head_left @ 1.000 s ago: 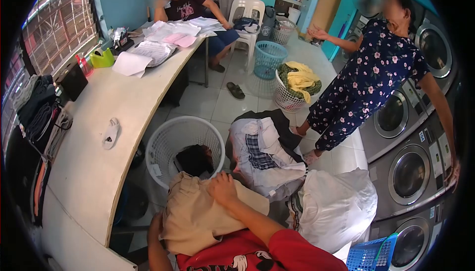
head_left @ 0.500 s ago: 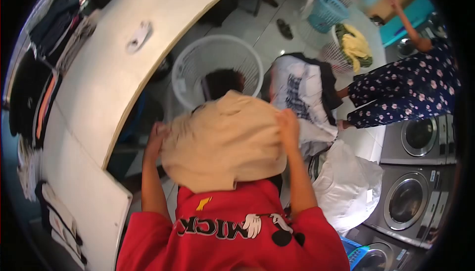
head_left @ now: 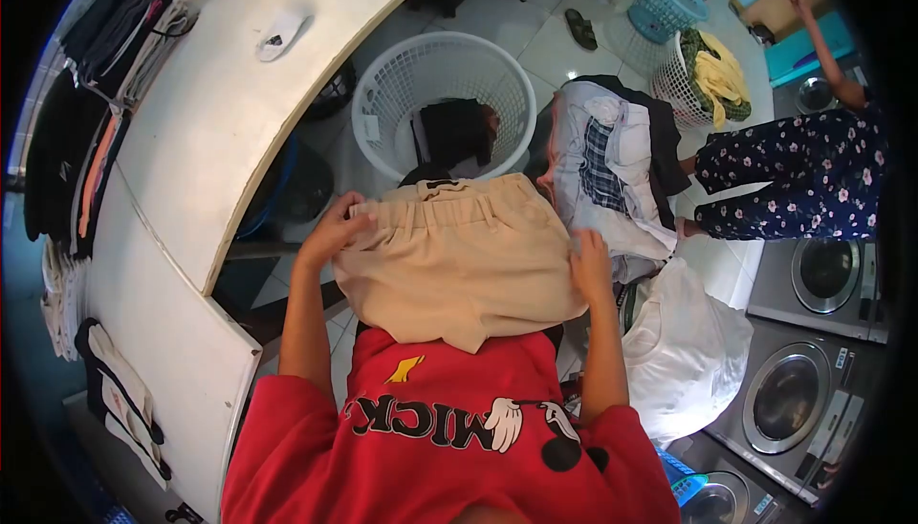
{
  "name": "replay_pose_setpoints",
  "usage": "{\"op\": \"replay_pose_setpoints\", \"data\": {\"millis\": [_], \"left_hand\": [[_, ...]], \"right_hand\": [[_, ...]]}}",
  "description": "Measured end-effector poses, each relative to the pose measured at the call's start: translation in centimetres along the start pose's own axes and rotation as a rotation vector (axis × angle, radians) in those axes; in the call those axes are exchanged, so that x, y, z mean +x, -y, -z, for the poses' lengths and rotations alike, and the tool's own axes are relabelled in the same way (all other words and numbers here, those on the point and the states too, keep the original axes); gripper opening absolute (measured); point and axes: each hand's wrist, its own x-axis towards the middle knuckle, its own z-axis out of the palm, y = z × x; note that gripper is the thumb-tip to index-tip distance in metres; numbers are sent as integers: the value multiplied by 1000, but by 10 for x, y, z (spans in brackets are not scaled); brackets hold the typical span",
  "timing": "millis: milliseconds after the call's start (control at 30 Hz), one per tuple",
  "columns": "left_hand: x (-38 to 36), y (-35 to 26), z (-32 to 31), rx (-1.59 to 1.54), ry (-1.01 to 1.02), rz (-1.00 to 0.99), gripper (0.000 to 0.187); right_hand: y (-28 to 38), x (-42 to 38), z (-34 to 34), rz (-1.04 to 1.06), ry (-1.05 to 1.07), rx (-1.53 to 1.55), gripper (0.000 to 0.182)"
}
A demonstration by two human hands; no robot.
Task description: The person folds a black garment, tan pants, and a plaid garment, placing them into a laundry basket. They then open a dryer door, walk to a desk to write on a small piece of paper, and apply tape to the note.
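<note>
Closest thing to me is a loose red T-shirt with a cartoon print (head_left: 449,457), worn by the person doing the handling. Just in front of it, over the lap, is a sand-beige cloth garment with belt loops (head_left: 459,266). Its spread is longest side to side, right between the two hands, with the waistband on the far edge. The left hand (head_left: 337,229) is the nearer one to that waistband, thumb and fingertips pinched on its left end. The right hand (head_left: 591,258) is lower down, fingers touching the right edge; can't tell if they're gripping or just resting there. Fabric looks matte and soft, gathered at the waist, smoother below, sagging into a blunt point towards the shirt.

Off to the right there's a puffy, wrinkled white cloth bundle (head_left: 693,352). Just beyond the waistband is a round white plastic basket with a perforated wall (head_left: 387,94), with crumpled dark clothes (head_left: 454,132) inside. Beside it, a floppy heap of pale clothes with a blue plaid piece (head_left: 602,165).

Further out: grey metal machines with round glass doors (head_left: 789,397), a person in navy floral clothes (head_left: 784,180), a dark sandal (head_left: 579,30) on glossy tiles, and a blue lattice-sided plastic basket (head_left: 665,6).
</note>
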Motion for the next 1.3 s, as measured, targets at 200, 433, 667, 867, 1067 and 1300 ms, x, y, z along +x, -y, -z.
{"op": "replay_pose_setpoints", "data": {"millis": [200,433,667,867,1067,1300], "left_hand": [[-7,-31,-15,192,-15,74,29],[-16,-23,-6,355,27,-129,33],[-19,-34,-1,486,164,-18,38],[-13,-87,0,1012,-175,-439,36],[-18,-212,11,826,-392,-858,22],[-4,-230,18,452,-283,-832,18]], "right_hand": [[95,90,-3,608,-116,170,39],[92,109,-15,712,38,-190,24],[73,95,37,618,307,-201,18],[58,96,126,668,41,-29,18],[90,89,239,773,-306,-46,18],[101,81,263,806,-502,95,17]]}}
